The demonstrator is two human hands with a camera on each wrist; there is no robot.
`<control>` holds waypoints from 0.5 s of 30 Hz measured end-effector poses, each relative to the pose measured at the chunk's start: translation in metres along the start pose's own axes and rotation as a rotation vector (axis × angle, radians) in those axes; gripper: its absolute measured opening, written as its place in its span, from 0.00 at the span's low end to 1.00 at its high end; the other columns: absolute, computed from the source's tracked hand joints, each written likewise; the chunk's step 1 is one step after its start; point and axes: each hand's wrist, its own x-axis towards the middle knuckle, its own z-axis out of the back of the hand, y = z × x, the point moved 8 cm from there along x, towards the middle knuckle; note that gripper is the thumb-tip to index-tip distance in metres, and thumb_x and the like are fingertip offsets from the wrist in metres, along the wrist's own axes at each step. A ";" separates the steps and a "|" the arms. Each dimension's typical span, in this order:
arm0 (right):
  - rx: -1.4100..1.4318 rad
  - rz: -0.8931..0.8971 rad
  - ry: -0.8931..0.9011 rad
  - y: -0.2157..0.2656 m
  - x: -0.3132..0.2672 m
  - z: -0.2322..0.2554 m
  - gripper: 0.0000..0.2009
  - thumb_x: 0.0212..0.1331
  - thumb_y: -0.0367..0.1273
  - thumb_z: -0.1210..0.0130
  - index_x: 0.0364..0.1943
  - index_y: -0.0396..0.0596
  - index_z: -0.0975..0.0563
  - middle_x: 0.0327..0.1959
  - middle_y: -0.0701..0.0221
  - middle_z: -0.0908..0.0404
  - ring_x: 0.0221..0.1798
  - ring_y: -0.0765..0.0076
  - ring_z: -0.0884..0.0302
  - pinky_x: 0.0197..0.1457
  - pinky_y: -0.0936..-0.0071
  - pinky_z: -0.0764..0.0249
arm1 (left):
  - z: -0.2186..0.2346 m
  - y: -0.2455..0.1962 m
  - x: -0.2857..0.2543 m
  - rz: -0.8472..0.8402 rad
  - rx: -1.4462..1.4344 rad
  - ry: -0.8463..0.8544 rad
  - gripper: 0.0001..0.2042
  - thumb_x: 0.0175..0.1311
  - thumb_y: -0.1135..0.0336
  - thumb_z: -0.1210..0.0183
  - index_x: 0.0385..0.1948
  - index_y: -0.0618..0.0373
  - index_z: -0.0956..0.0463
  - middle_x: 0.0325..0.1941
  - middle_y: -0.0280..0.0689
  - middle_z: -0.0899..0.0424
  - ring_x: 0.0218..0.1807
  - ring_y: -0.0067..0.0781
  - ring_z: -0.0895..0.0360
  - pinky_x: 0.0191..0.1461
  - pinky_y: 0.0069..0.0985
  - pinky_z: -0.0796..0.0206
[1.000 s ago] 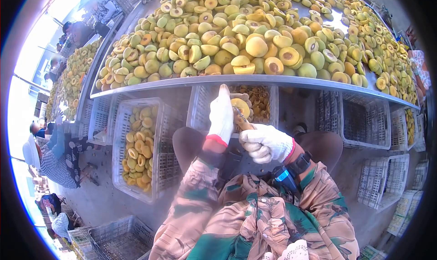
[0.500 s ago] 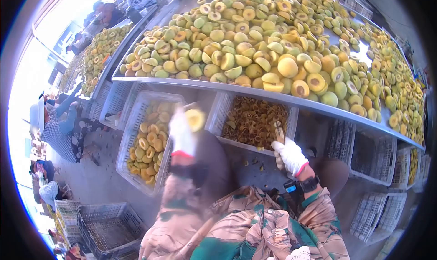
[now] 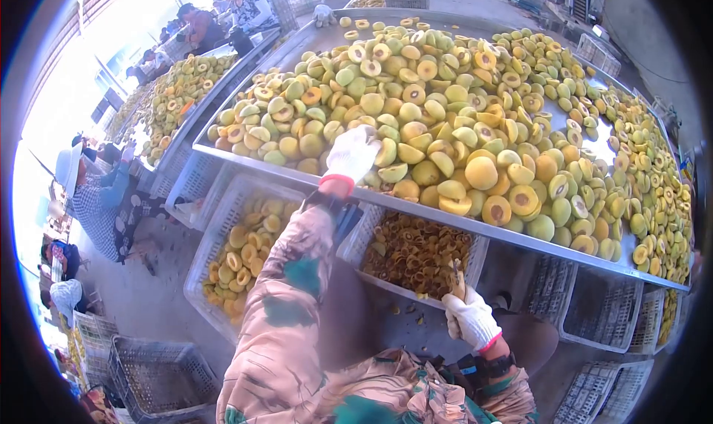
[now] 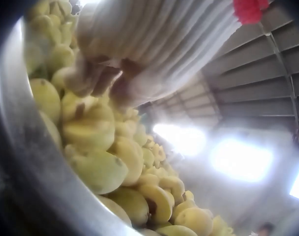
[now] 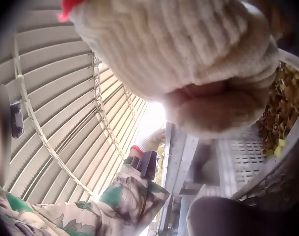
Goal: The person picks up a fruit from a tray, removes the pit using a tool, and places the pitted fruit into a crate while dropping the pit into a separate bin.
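Note:
My left hand (image 3: 353,154), in a white knit glove, reaches over the metal table's front edge onto a heap of halved, peach-like fruit (image 3: 416,112). In the left wrist view its bent fingers (image 4: 125,93) are right at the fruit halves (image 4: 98,169); blur hides whether they grip one. My gloved right hand (image 3: 472,320) grips a small pitting tool (image 3: 458,279) with a light handle, its tip upward. Below that tip is a crate of brown pit scraps (image 3: 416,249). In the right wrist view the glove (image 5: 189,54) hides the tool.
A crate of pitted fruit halves (image 3: 239,257) stands left of my knees. The metal table's rim (image 3: 445,217) runs across in front of me. Dark crates (image 3: 594,305) stand at right, another crate (image 3: 165,376) at lower left. A person in a hat (image 3: 100,194) sits at left.
Both hands were together at a fruit half. The left then carried a half to the left crate and now reaches empty-looking onto the heap. The right moved rightward, still gripping the tool.

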 end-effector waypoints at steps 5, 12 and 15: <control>-0.008 0.011 -0.014 0.002 0.002 0.006 0.11 0.61 0.36 0.45 0.38 0.43 0.31 0.17 0.73 0.31 0.13 0.75 0.34 0.17 0.75 0.34 | 0.004 0.006 0.015 0.043 0.300 -0.208 0.14 0.59 0.57 0.42 0.43 0.52 0.23 0.46 0.42 0.21 0.49 0.44 0.22 0.54 0.38 0.31; -0.041 -0.011 0.031 0.010 0.004 -0.016 0.11 0.60 0.35 0.46 0.37 0.43 0.31 0.19 0.72 0.31 0.14 0.75 0.34 0.18 0.75 0.34 | -0.025 0.007 0.025 -0.067 0.407 0.028 0.19 0.55 0.61 0.39 0.48 0.53 0.27 0.47 0.44 0.21 0.53 0.50 0.24 0.56 0.43 0.32; -0.042 0.012 0.027 0.011 0.000 -0.016 0.11 0.60 0.35 0.46 0.37 0.44 0.31 0.19 0.72 0.31 0.14 0.75 0.34 0.18 0.75 0.34 | -0.028 -0.008 0.015 -0.083 0.448 0.104 0.17 0.58 0.66 0.44 0.50 0.50 0.27 0.47 0.46 0.20 0.52 0.48 0.24 0.56 0.40 0.33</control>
